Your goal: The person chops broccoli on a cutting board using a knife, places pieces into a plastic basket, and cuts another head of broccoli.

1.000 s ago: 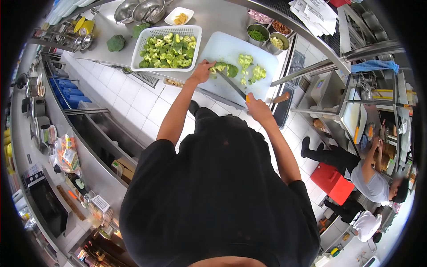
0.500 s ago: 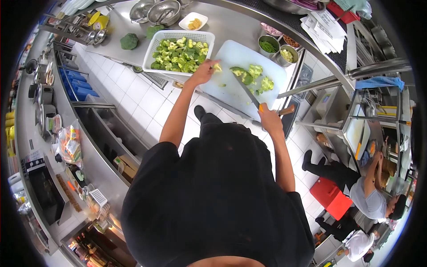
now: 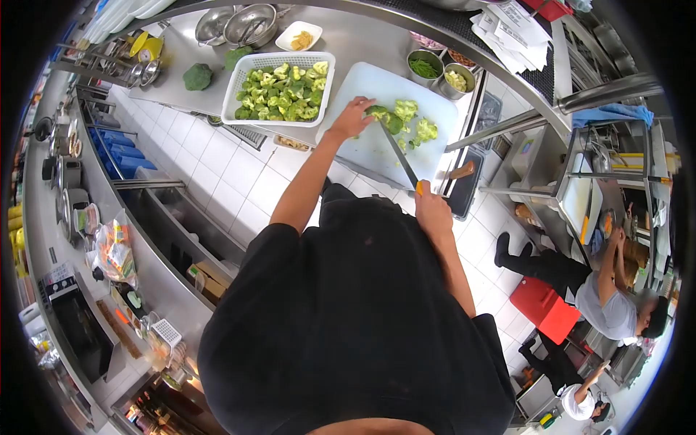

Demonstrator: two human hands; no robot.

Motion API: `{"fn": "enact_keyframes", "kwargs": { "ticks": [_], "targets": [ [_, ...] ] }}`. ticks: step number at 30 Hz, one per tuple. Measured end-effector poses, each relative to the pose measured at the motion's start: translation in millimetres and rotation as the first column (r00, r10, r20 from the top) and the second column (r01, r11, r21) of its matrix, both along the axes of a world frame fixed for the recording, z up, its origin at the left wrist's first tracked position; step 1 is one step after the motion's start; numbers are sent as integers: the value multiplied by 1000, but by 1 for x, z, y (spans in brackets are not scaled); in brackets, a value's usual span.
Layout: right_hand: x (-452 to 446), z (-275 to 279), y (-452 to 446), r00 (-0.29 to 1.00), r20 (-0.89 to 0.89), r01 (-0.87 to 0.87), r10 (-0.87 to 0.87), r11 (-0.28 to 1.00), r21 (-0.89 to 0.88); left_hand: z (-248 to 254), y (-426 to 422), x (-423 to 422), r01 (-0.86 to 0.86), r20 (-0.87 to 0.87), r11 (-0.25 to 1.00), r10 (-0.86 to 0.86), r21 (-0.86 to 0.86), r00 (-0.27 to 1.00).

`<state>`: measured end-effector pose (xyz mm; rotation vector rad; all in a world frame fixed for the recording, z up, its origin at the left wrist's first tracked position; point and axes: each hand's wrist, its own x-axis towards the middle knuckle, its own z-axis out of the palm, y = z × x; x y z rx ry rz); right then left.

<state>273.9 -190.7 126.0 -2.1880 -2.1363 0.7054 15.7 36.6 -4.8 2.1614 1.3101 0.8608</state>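
Observation:
On the light-blue cutting board [image 3: 355, 85], my left hand [image 3: 354, 119] has its fingertips against the nearest piece of broccoli [image 3: 378, 113]. How firmly they grip it is hard to see. My right hand [image 3: 433, 209] is closed around the orange handle of a kitchen knife [image 3: 400, 159]. The blade slants up and left across the board, its tip beside the broccoli under my left fingers. More cut broccoli [image 3: 426, 130] lies to the right of the blade, with small crumbs around it. A white plastic basket [image 3: 227, 109] full of broccoli florets [image 3: 283, 90] stands left of the board.
A whole broccoli head [image 3: 197, 77] sits left of the basket. Behind are metal bowls [image 3: 250, 27] and a white dish [image 3: 314, 32]. Metal containers of chopped greens [image 3: 425, 68] stand behind the board. A steel shelf rail [image 3: 500, 130] runs at right. Two co-workers [image 3: 612, 308] are farther right.
My left hand has moved from beside the basket rim, where a pale piece showed at its fingers, rightward to the broccoli on the board. The knife stays close to the broccoli.

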Motion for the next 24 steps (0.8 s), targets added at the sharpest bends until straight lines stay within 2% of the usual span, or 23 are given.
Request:
{"fn": "enact_keyframes", "kwargs": {
  "ticks": [2,6,9,12,15,18,21,24],
  "targets": [
    [-6,-6,3,1000,-10,25,-26,1000,-13,-13,2,6,-10,-4,999,10,-46,1000],
    [-15,-5,12,999,13,-34,33,999,16,-11,-1,4,-6,10,994,7,-111,1000],
    [-20,9,18,993,81,-77,81,996,-53,-8,-2,1,21,27,993,-18,-117,999],
    [-20,2,22,993,69,-91,95,994,-64,-12,-1,-1,53,-35,998,-55,-40,998],
    [-23,-21,33,995,27,-95,99,988,-120,-14,5,-7,44,-135,997,-52,-59,989],
    [-20,-50,41,996,-87,-42,30,990,-137,-27,20,-22,129,-180,991,-120,38,976],
    [-5,-66,50,984,-175,-19,-13,983,-180,-4,33,-40,229,-337,954,-284,-195,898],
    [10,-38,50,977,-215,-26,-15,982,-185,7,34,-54,145,-369,944,-253,-296,894]
  ]
}}
